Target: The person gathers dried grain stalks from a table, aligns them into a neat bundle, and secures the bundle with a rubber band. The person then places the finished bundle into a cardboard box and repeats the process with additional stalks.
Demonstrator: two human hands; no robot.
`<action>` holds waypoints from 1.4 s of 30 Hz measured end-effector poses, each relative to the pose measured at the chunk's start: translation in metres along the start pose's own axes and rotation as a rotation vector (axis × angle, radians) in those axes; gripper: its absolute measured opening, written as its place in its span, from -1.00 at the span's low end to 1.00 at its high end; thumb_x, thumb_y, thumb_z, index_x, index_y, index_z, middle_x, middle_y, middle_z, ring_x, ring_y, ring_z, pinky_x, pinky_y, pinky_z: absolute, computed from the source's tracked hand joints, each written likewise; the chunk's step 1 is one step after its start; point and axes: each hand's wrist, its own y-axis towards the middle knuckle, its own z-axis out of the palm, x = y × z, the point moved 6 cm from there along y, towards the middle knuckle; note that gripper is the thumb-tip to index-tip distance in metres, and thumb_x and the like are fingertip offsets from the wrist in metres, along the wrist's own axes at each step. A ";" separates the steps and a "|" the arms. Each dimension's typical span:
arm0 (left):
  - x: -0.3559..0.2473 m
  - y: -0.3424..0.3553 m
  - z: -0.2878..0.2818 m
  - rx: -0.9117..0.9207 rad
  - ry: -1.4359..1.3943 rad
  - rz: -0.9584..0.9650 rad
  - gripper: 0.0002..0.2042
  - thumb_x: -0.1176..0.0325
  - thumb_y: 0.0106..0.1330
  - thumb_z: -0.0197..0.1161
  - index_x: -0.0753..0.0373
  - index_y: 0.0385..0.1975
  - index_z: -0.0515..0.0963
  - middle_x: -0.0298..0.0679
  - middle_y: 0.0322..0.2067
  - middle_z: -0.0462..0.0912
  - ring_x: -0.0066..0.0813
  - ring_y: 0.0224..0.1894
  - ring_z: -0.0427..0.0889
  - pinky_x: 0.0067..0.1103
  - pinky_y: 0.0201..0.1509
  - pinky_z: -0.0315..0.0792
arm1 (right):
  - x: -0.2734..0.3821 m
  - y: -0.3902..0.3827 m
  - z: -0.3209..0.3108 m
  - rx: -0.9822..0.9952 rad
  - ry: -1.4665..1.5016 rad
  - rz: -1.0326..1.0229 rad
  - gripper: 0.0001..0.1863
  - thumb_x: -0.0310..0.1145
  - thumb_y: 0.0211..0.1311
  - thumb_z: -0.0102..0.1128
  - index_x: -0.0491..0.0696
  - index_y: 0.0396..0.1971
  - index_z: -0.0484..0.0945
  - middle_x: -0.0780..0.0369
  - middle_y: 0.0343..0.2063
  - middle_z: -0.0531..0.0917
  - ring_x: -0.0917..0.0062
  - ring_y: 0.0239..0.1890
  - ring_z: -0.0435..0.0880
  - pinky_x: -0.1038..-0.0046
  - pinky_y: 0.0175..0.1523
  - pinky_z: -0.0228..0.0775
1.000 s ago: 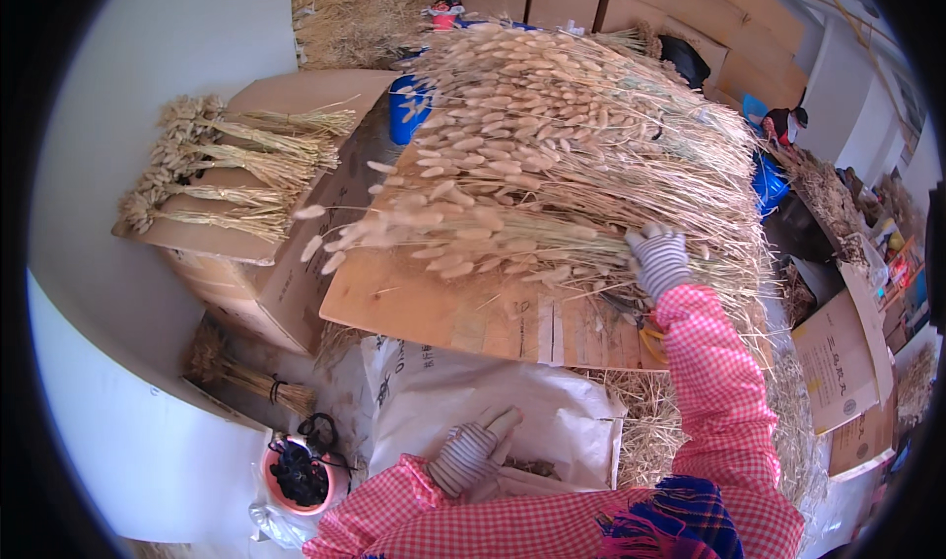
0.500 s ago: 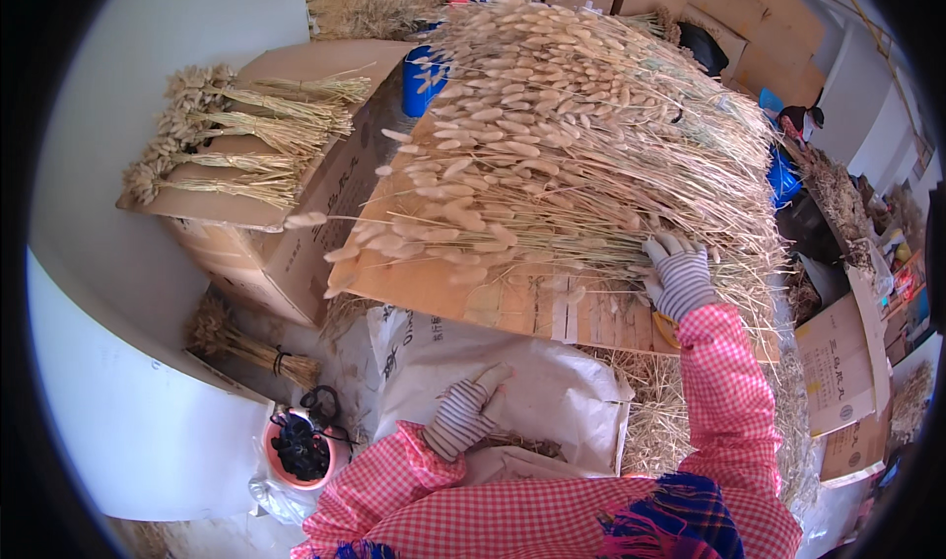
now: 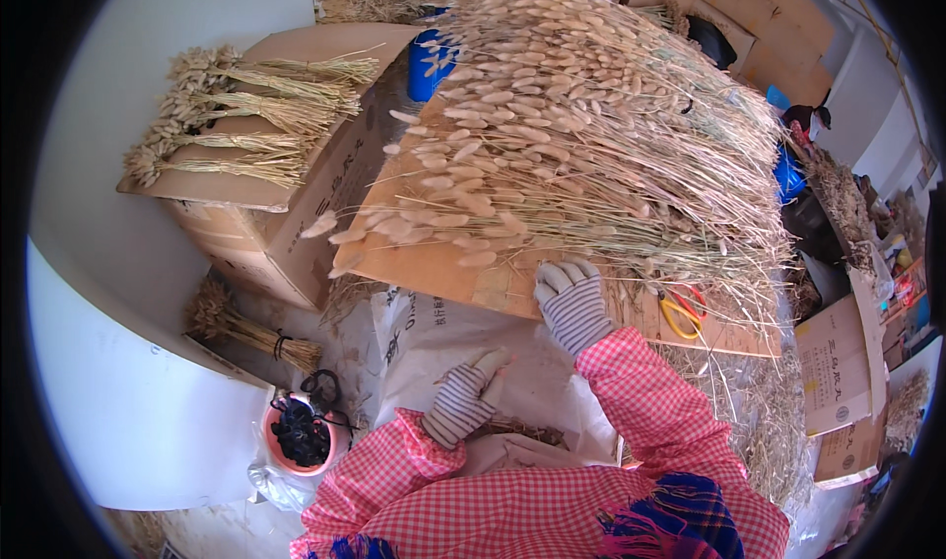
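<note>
A big heap of dried fluffy grass stems (image 3: 591, 135) lies on a sheet of cardboard (image 3: 434, 268). My right hand (image 3: 572, 303), in a striped glove, rests flat on the cardboard at the near edge of the heap, its fingers touching the stem ends. My left hand (image 3: 465, 401), also gloved, hovers loosely curled over a white sack (image 3: 434, 332) below the cardboard and holds nothing. Yellow-handled scissors (image 3: 682, 311) lie on the cardboard just right of my right hand. Both sleeves are pink checked.
A cardboard box (image 3: 286, 214) at left carries tied bundles of dried stems (image 3: 236, 115). One small bundle (image 3: 246, 327) lies on the floor beside an orange bowl of black ties (image 3: 296, 433). A white panel (image 3: 128, 401) stands at lower left. More boxes (image 3: 838, 362) crowd the right.
My right hand slid left along the cardboard's near edge, from the heap's right side toward its middle. My left hand rose a little. The scissors came into view.
</note>
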 end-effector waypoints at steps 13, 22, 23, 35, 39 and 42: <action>0.012 -0.004 0.012 0.099 -0.085 -0.192 -0.73 0.54 0.19 0.02 0.31 -0.11 0.49 -0.04 -0.29 0.57 -0.11 -0.29 0.59 -0.45 -0.17 0.47 | 0.010 -0.026 -0.041 -0.267 0.096 -0.017 -0.77 -0.42 -0.21 0.18 -0.05 -0.42 0.48 0.20 -0.24 0.53 0.30 -0.11 0.50 0.12 0.10 0.30; 0.037 -0.007 -0.004 0.011 -0.137 -0.485 -0.79 0.40 0.35 -0.01 0.25 -0.15 0.56 -0.37 -0.58 0.51 -0.71 -0.53 0.46 -0.71 -0.47 0.35 | 0.092 -0.067 -0.053 0.511 0.213 -0.116 -0.70 -0.24 0.11 0.06 -0.08 -0.21 0.53 0.16 -0.39 0.63 0.29 -0.35 0.63 0.22 -0.20 0.45; 0.032 -0.004 -0.008 0.000 -0.112 -0.425 -0.79 0.40 0.36 -0.01 0.25 -0.15 0.56 -0.38 -0.59 0.50 -0.71 -0.54 0.46 -0.71 -0.48 0.35 | 0.096 -0.078 -0.050 0.706 0.241 -0.151 -0.69 -0.21 0.16 0.03 -0.07 -0.18 0.53 0.15 -0.38 0.63 0.29 -0.33 0.64 0.21 -0.19 0.45; 0.016 0.012 -0.007 -0.030 -0.109 -0.257 -0.80 0.54 0.27 0.03 0.30 -0.15 0.52 -0.19 -0.35 0.58 -0.55 -0.38 0.55 -0.60 -0.36 0.43 | -0.005 0.027 -0.052 -0.049 0.027 0.150 -0.77 -0.28 -0.03 0.20 0.04 -0.32 0.50 0.28 -0.27 0.55 0.34 -0.14 0.52 0.17 0.00 0.27; 0.016 0.011 -0.005 -0.060 -0.281 -0.328 -0.79 0.55 0.32 0.00 0.30 -0.11 0.51 -0.21 -0.31 0.60 -0.57 -0.33 0.55 -0.66 -0.36 0.47 | -0.014 0.051 -0.002 0.034 -0.237 0.231 -0.85 -0.31 0.00 0.17 0.05 -0.38 0.56 0.30 -0.28 0.56 0.38 -0.15 0.53 0.18 0.04 0.24; 0.013 0.014 -0.008 -0.106 -0.267 -0.255 -0.79 0.44 0.36 -0.01 0.29 -0.14 0.54 -0.34 -0.39 0.58 -0.73 -0.52 0.46 -0.72 -0.44 0.38 | -0.020 0.045 0.004 -0.053 -0.143 0.188 -0.88 -0.31 0.00 0.17 0.05 -0.41 0.57 0.32 -0.32 0.57 0.39 -0.16 0.53 0.15 0.06 0.22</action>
